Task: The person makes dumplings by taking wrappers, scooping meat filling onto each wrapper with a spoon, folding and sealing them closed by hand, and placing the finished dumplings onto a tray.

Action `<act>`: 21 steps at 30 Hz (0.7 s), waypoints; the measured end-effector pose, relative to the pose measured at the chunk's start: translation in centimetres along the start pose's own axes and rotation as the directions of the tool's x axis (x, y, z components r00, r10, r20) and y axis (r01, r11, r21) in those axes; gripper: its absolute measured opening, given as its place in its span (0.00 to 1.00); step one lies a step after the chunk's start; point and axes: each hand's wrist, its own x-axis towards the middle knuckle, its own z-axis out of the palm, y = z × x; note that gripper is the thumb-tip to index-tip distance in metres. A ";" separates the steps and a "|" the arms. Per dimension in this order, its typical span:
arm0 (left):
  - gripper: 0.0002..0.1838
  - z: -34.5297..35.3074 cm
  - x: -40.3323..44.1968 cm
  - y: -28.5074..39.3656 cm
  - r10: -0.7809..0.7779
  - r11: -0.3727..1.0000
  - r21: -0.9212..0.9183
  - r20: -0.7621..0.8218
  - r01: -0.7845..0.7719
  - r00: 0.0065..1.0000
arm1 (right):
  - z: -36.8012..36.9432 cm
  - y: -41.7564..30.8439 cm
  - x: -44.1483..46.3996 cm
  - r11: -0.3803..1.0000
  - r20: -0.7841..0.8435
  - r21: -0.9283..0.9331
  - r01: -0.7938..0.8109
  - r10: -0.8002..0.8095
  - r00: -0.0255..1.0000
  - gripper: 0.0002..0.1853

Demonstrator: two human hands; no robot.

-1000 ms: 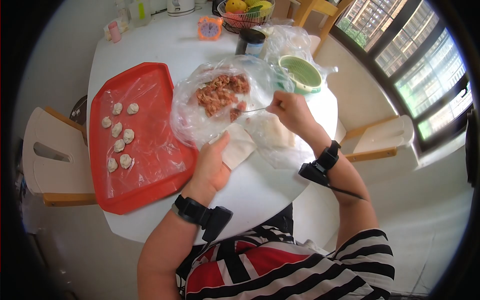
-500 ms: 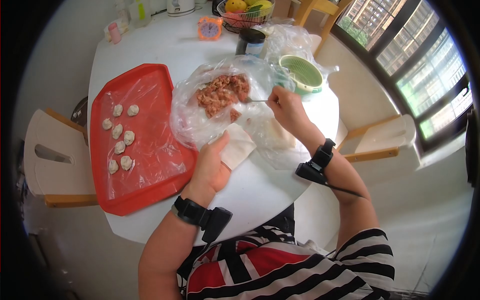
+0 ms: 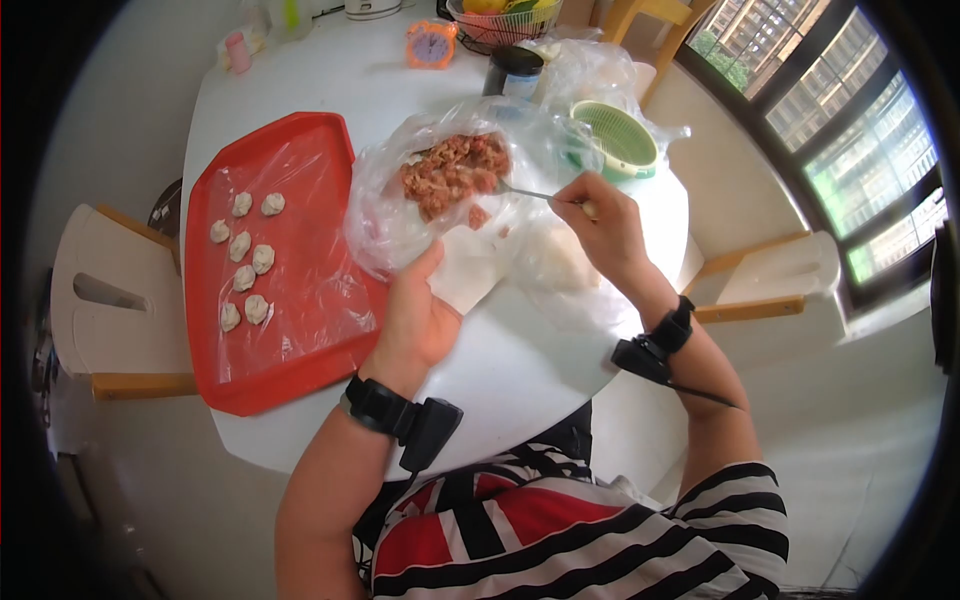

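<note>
On the palm side of my left hand point(image 3: 420, 315) lies a flat, pale wonton wrapper point(image 3: 468, 268), gripped at its edge by the thumb. My right hand point(image 3: 603, 222) pinches the handle of a metal spoon point(image 3: 530, 193), whose tip reaches the minced meat point(image 3: 452, 172). The meat sits in an opened clear plastic bag point(image 3: 375, 215) in front of both hands. Beside my right hand, a pale stack of wrappers point(image 3: 555, 258) rests in plastic. Several folded wontons point(image 3: 263, 259) stand on the plastic-lined red tray point(image 3: 345, 375) to the left.
Past the meat stand a dark-lidded jar point(image 3: 515, 72), a green strainer basket point(image 3: 625, 140) and a crumpled plastic bag point(image 3: 590, 70). Farther back are an orange clock point(image 3: 431, 45) and a fruit basket point(image 3: 500, 28). Chairs flank the white table point(image 3: 480, 370) on the left point(image 3: 120, 330) and right point(image 3: 775, 275).
The view has shifted slightly. My right hand has turned, showing more of the spoon handle, with its tip still at the meat. My left hand keeps hold of the wrapper, now tilted flatter.
</note>
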 end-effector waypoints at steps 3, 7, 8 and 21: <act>0.24 0.4 -0.3 0.1 -0.031 0.998 -0.049 -0.001 0.031 1.000 | -0.4 -1.8 -1.7 0.999 0.041 0.046 -0.004 0.002 0.999 0.05; 0.23 0.3 -0.1 0.1 -0.005 0.999 -0.050 -0.055 0.002 0.998 | 0.1 -2.4 -3.7 0.987 0.081 -0.014 0.163 -0.161 0.984 0.07; 0.23 0.4 -0.2 0.1 -0.041 0.998 -0.044 -0.101 0.036 0.994 | 0.3 -2.3 -4.0 0.948 0.096 -0.076 0.309 -0.301 0.949 0.08; 0.22 0.0 0.1 -0.3 -0.029 0.999 0.028 -0.075 0.031 0.997 | -0.4 0.5 -1.1 0.959 0.048 -0.194 0.209 -0.204 0.978 0.04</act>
